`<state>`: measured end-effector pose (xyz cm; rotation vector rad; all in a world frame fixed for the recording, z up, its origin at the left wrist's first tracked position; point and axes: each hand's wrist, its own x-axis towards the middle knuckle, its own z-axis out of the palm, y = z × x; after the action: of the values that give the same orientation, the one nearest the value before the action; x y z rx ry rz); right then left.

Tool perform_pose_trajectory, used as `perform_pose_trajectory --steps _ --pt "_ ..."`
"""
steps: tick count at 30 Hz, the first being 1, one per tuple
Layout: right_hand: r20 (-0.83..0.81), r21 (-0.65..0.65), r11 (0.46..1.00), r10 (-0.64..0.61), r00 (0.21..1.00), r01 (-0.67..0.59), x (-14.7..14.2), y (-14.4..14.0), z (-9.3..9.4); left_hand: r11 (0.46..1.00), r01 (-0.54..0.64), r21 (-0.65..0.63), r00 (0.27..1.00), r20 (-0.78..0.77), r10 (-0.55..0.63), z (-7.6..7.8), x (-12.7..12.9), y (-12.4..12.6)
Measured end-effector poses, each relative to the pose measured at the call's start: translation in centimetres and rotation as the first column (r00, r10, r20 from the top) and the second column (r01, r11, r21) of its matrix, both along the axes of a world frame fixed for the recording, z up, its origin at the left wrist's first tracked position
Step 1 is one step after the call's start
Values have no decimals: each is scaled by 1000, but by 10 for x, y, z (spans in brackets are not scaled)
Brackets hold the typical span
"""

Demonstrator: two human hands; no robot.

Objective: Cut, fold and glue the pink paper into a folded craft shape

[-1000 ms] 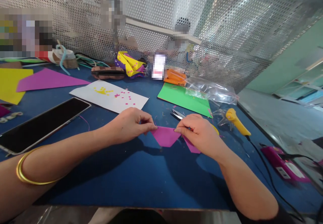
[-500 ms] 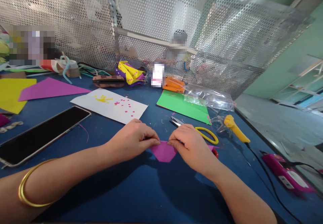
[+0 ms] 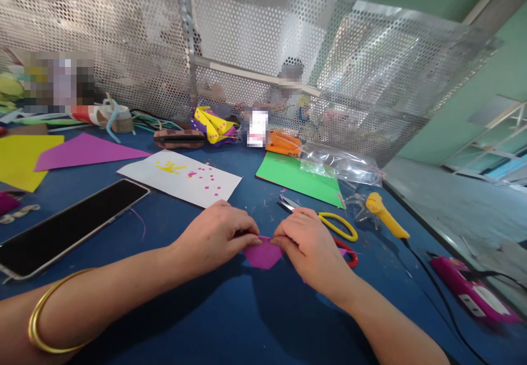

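A small piece of purple paper is pinched along its top edge between my two hands, just above the blue table. My left hand grips its upper left part with thumb and fingers. On the upper right part, my right hand has the same kind of pinch, close to the left thumb. Scissors with one yellow and one red handle lie behind and beside my right hand, which hides part of them. Some purple paper also shows beside the red handle.
White paper with small yellow and pink bits lies ahead. A phone lies left, near purple and yellow sheets. To the right are green sheets, a yellow glue gun with cord and a magenta power strip.
My hands have stayed pinched on the purple paper and drawn slightly closer together. The whole view has shifted a little, so things appear lower. More of the red scissor handle shows.
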<state>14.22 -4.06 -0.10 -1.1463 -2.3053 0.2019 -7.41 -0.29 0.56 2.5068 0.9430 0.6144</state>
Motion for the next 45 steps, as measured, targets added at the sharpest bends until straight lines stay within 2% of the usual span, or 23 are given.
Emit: perform_pose_trajectory --steps 2,4,8,13,16,18,22,25,28,32,36,40,43,44,45 --pt "-7 11 1000 11 1000 -11 -1 0 0 1000 -13 -26 1000 9 13 1 0 -1" --pt "-7 3 1000 25 1000 -25 2 1 2 1000 -28 0 1000 11 28 1 -1 -2" --pt "65 12 1000 -11 998 11 18 3 10 986 -18 168 999 29 13 1 -4 -2" --pt "150 102 990 -114 982 99 30 2 15 907 11 420 1000 -9 -8 -2 -8 -3" --pt "212 201 972 -162 964 119 27 -1 8 844 1 537 997 -70 43 -7 -10 -8" --pt "267 264 959 -179 947 107 24 -5 0 823 6 568 989 -125 78 -9 -9 -13" --pt "357 374 927 -179 917 35 22 -23 -16 850 114 514 947 -316 64 -14 -5 -29" --pt "417 386 922 -138 899 -38 23 -38 -23 873 207 442 895 -446 14 -17 -1 -43" --pt "439 381 923 -125 890 -58 23 -48 -26 882 248 400 859 -512 -9 -19 1 -52" --pt "436 377 924 -118 892 -62 23 -56 -28 889 256 380 859 -511 -28 -23 2 -59" --pt "436 365 929 -116 892 -58 20 -64 -34 872 274 406 896 -438 -78 -30 8 -60" --pt "404 342 939 -122 907 -26 19 -71 -36 858 319 402 893 -431 -130 -36 12 -59" --pt "303 220 976 -75 950 7 32 -62 -26 864 337 375 879 -454 -146 -36 12 -58" --pt "266 152 988 -77 961 38 39 -54 -21 869 337 362 876 -460 -148 -36 12 -58" --pt "248 97 989 -131 960 110 48 -45 -16 876 336 346 873 -464 -151 -35 12 -57"
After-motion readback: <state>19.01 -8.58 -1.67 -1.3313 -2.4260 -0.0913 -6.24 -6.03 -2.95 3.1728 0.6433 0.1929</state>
